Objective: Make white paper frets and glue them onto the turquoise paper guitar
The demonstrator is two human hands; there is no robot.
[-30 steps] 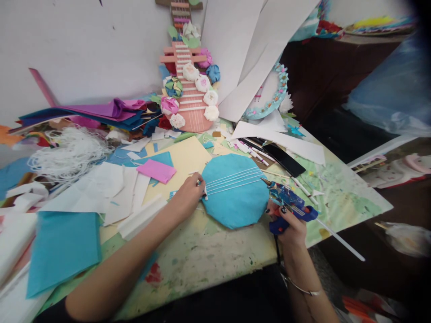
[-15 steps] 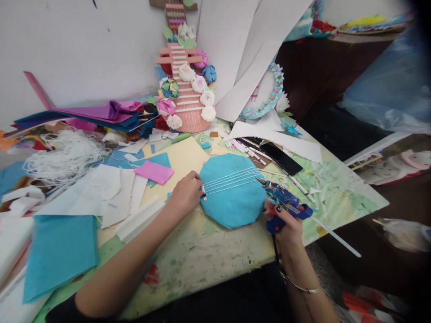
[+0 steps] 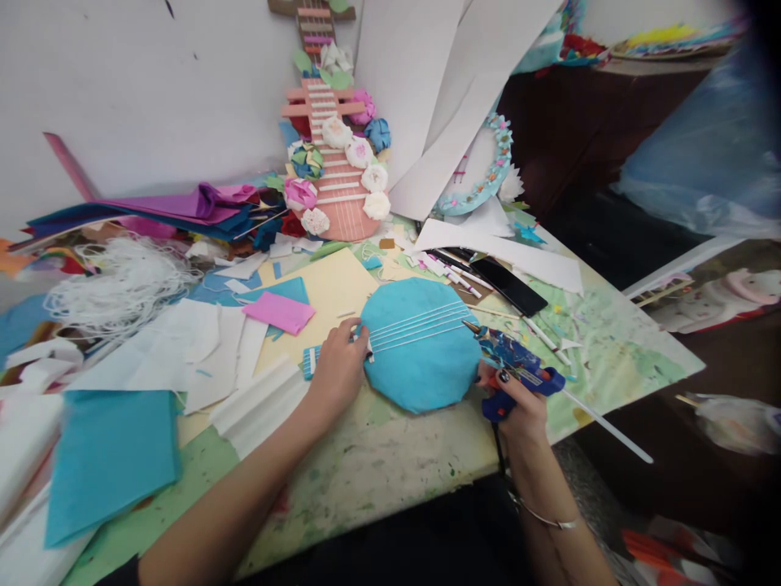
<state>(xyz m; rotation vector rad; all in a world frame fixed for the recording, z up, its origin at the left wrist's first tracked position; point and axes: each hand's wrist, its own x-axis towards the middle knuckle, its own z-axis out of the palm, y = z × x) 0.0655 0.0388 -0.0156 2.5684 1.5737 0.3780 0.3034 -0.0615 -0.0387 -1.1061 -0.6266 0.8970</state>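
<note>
The left hand (image 3: 339,363) pinches the blue guitar (image 3: 408,371); the right hand (image 3: 522,412) grips a glue gun (image 3: 513,356).

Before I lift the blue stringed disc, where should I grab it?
Probably by the near rim of the blue stringed disc, coming from your own side. The white strings cross its farther half, leaving the near half bare. The left hand is at its left edge, and the glue gun is at its right.
</note>
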